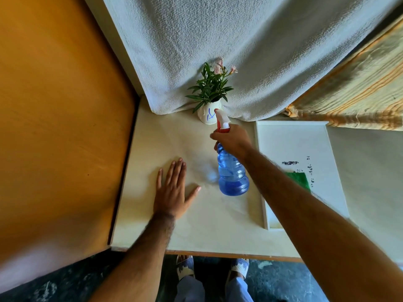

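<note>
From the head camera, the right hand (232,139) is curled round the neck of a translucent blue plastic spray bottle (232,171) with a red-and-white trigger. The nozzle is aimed at a leafy green plant (210,86) in a white cup (208,115) near the back of the cream table (174,232). The left hand (172,192) lies flat, fingers spread, beside the bottle. Spraying looks to be the step in hand; next, a squeeze of the trigger with the nozzle held steady.

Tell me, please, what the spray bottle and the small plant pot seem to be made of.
The spray bottle looks like translucent blue plastic, glossy: light passes through its ribbed, moulded body. Its trigger head seems opaque red and white plastic. The plant pot is white and matt with creased sides, probably a thin paper or plastic cup; which is unclear.
</note>
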### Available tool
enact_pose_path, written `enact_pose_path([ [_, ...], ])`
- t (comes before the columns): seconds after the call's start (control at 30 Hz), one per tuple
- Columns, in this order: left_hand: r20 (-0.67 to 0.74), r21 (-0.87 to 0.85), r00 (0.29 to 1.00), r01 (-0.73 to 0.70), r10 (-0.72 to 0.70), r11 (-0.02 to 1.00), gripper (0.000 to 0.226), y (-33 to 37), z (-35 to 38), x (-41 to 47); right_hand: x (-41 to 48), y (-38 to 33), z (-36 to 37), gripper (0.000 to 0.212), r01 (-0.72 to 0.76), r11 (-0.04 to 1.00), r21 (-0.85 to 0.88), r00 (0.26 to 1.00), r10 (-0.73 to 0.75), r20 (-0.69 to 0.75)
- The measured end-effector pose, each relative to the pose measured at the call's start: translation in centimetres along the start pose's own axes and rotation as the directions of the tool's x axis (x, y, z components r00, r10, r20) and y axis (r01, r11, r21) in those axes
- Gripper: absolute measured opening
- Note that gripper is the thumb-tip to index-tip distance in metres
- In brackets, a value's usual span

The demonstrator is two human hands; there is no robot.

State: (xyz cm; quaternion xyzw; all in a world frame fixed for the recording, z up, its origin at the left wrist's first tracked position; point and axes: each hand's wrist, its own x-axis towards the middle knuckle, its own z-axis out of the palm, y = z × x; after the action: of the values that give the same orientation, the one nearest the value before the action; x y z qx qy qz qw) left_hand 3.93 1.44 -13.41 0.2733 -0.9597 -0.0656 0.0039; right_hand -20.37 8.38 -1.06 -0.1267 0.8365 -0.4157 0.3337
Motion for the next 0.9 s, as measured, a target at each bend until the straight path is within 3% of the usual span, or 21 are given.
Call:
enact_pose_path([
  [0.27,0.005,-0.01,1.0,0.003,-0.003,1.0,0.094,0.0,0.0,0.1,0.6,-0.8,0.9,0.023,-0.031,0.986,-0.162,0.998,0.02,-0.066],
  [0.63,0.022,-0.009,1.0,-0.001,0.002,1.0,0.095,-0.1,-0.1,0.1,-0.1,-0.5,0.4,0.011,-0.068,0.995,-0.079,0.995,0.062,-0.08],
  [0.77,0.023,-0.013,1.0,-0.003,0.004,1.0,0.095,-0.3,0.1,0.1,-0.9,-0.7,-1.4,0.005,0.038,0.998,-0.04,0.972,-0.046,-0.23],
  [0.9,0.029,-0.019,0.999,-0.013,0.014,1.0,0.096,-0.6,0.5,0.0,-1.9,-1.7,-5.7,0.012,0.237,0.956,0.172,0.904,-0.152,-0.4],
])
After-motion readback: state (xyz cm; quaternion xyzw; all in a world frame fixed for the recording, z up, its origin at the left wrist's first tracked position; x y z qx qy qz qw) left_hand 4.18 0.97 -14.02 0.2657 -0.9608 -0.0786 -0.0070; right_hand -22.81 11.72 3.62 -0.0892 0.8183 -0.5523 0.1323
